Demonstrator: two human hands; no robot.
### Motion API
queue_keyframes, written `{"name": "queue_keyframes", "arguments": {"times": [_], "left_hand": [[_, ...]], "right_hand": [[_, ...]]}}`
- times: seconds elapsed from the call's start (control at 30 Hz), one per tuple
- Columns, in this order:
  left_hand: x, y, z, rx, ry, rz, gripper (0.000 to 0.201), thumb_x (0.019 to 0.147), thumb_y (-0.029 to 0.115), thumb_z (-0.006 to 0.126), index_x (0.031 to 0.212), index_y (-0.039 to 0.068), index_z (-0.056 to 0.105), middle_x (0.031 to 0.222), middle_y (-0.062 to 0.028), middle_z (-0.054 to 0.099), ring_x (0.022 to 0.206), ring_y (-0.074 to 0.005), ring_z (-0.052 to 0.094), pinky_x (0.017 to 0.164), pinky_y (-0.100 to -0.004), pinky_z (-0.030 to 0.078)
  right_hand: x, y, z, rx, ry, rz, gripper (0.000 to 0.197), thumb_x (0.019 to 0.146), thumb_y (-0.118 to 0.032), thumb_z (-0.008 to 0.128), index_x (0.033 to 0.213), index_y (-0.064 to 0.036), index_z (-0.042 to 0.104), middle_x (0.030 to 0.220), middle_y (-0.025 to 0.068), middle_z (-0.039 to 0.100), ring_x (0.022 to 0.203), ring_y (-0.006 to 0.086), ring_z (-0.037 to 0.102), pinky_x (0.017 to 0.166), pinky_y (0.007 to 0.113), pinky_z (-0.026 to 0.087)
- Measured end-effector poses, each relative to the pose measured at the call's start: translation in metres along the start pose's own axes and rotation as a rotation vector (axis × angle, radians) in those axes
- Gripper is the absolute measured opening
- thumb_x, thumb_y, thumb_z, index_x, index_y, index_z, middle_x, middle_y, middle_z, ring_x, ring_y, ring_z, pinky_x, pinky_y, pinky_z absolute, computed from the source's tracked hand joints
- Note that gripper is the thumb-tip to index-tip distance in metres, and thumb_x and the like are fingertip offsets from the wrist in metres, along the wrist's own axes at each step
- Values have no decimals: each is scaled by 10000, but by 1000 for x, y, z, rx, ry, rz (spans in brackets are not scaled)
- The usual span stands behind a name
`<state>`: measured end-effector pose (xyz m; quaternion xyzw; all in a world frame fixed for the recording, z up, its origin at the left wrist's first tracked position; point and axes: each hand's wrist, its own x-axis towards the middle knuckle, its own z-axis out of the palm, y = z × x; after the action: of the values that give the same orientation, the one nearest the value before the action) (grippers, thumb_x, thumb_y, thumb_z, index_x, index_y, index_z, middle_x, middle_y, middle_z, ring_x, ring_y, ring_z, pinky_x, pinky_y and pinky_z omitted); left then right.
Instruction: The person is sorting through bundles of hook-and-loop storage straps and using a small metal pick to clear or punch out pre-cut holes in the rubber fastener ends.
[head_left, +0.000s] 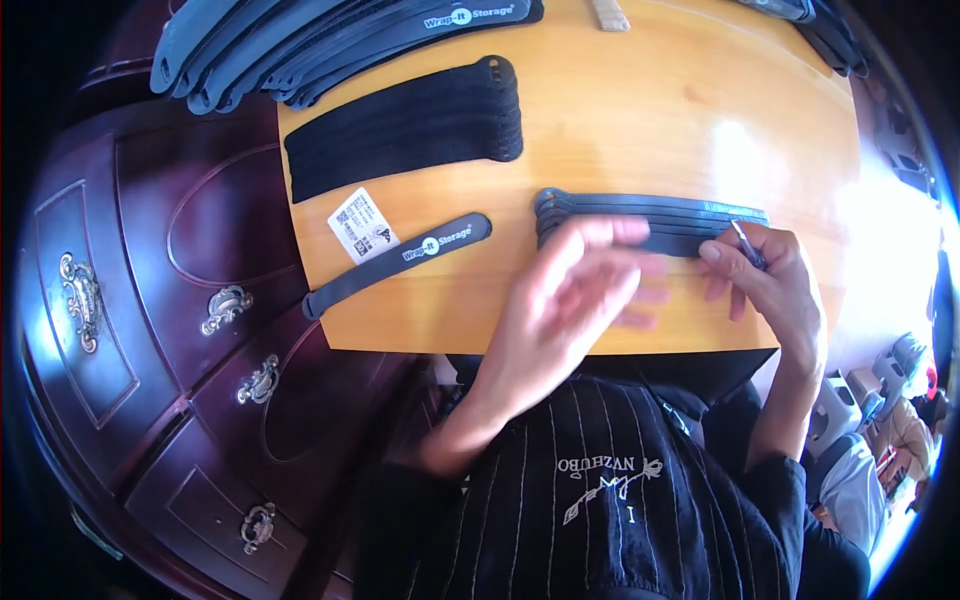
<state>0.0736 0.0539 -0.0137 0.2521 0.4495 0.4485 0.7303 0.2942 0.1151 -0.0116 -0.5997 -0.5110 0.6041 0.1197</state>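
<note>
A stack of dark grey straps (690,212) lies at the table's near right, with rounded, slotted ends at its left. My left hand (565,295) is over the left part of this stack, its fingers apart and a little blurred, with nothing visible in it. At the stack's right end, my right hand (775,270) is closed in a pinch around a slim dark tool with a pale, pointed tip (742,240). Its exact kind is not clear. Part of the stack is hidden behind both hands.
Left of my hands lie a single grey strap (400,262) and a white printed card (362,225). Beyond them are a black strap stack (400,125) and a large grey strap pile (340,45). Dark drawers (100,300) stand at the left. People sit at far right.
</note>
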Motion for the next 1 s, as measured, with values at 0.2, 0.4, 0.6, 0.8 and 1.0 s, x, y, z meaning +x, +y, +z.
{"name": "queue_keyframes", "arguments": {"times": [0.2, 0.4, 0.6, 0.8, 1.0], "left_hand": [[-67, 28, -68, 1223, 619, 573, 169, 834, -42, 680, 1001, -13, 673, 911, -128, 693, 820, -236, 651, 747, -346, 527], [-82, 39, -128, 1645, 631, 480, 424, 842, 173, 724, 1230, 39, 615, 1217, -122, 606, 1124, -299, 563, 947, -412, 465], [-80, 32, -138, 1598, 573, 431, 430, 858, 198, 702, 1246, 39, 609, 1232, -105, 601, 1131, -282, 562, 968, -419, 448], [-76, 28, -144, 1616, 559, 475, 350, 860, 149, 689, 1196, 60, 645, 1189, -83, 612, 1082, -268, 573, 919, -409, 435], [-79, 32, -142, 1624, 579, 457, 283, 867, 122, 677, 1134, 30, 651, 1112, -103, 623, 1055, -282, 578, 917, -421, 447]], "right_hand": [[-35, -18, 12, -112, 151, 11, 206, 906, -183, 661, 790, -15, 683, 522, 12, 561, 395, 35, 462, 382, 185, 327], [-9, -41, 61, -438, -3, -384, 207, 877, -236, 703, 854, -31, 717, 638, 61, 661, 500, 116, 616, 503, 240, 476], [34, -58, 82, -211, -164, -130, 329, 943, -297, 612, 827, 0, 694, 609, 70, 660, 491, 125, 634, 506, 238, 500], [37, -66, 84, -138, -165, 14, 354, 969, -293, 557, 834, 9, 684, 585, 67, 647, 483, 113, 625, 496, 239, 502], [43, -69, 88, -242, -128, -130, 337, 976, -282, 554, 836, -4, 685, 570, 64, 636, 470, 107, 611, 486, 246, 496]]}}
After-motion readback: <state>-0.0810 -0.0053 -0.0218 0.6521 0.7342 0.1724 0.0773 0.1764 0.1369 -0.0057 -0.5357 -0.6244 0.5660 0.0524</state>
